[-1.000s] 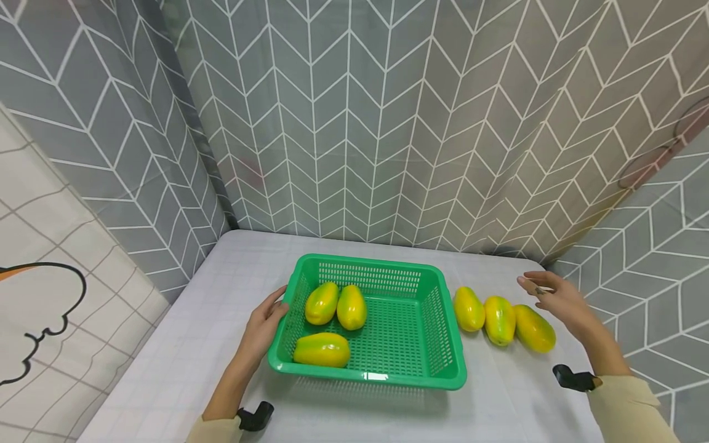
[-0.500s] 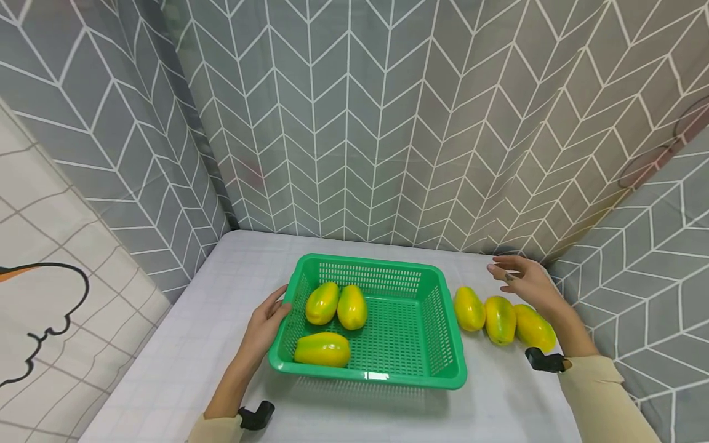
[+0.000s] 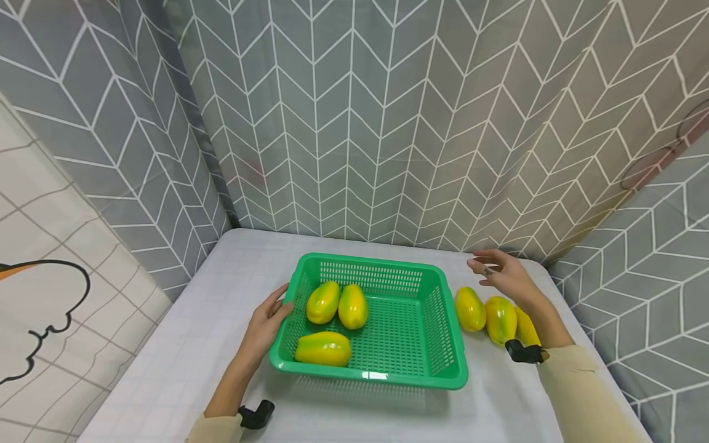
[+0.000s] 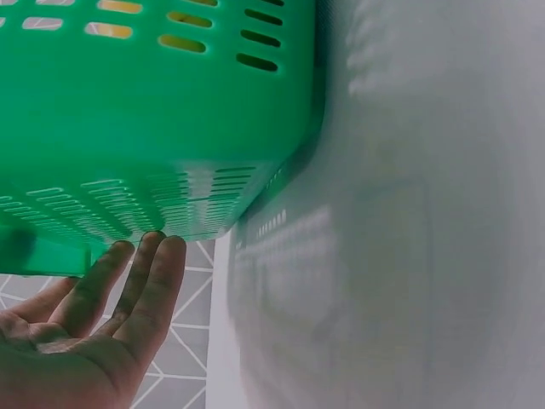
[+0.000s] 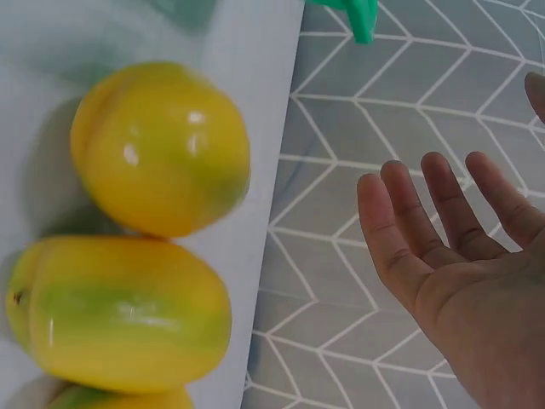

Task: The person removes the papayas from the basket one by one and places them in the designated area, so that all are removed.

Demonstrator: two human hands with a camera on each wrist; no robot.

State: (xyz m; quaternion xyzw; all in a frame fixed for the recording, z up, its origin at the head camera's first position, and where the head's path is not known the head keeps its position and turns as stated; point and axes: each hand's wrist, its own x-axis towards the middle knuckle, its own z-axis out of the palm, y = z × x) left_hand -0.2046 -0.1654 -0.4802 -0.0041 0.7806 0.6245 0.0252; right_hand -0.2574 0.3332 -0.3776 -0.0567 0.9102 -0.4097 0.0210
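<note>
A green plastic basket (image 3: 388,332) stands on the white-covered table, with three yellow-green papayas inside. Two of these sit side by side at its back left, and one papaya (image 3: 323,349) lies along the front left. My left hand (image 3: 266,323) is at the basket's left side, its extended fingers (image 4: 157,281) touching the slotted outer wall. Right of the basket, three more papayas form a row: a near papaya (image 3: 470,309), a middle papaya (image 3: 501,321) and one partly hidden behind my forearm. My right hand (image 3: 501,271) hovers beyond the row with fingers spread, holding nothing.
The tabletop (image 3: 221,295) has a white cloth on it. Grey chevron-patterned curtains (image 3: 354,123) hang behind and to both sides. A white gridded panel (image 3: 50,246) with a cartoon outline is at the left. Both wrists wear a black strap with a camera.
My right hand has moved left, from beyond the far-right papaya to behind the papaya nearest the basket, and its forearm now covers part of the rightmost one. The left hand and basket stay put.
</note>
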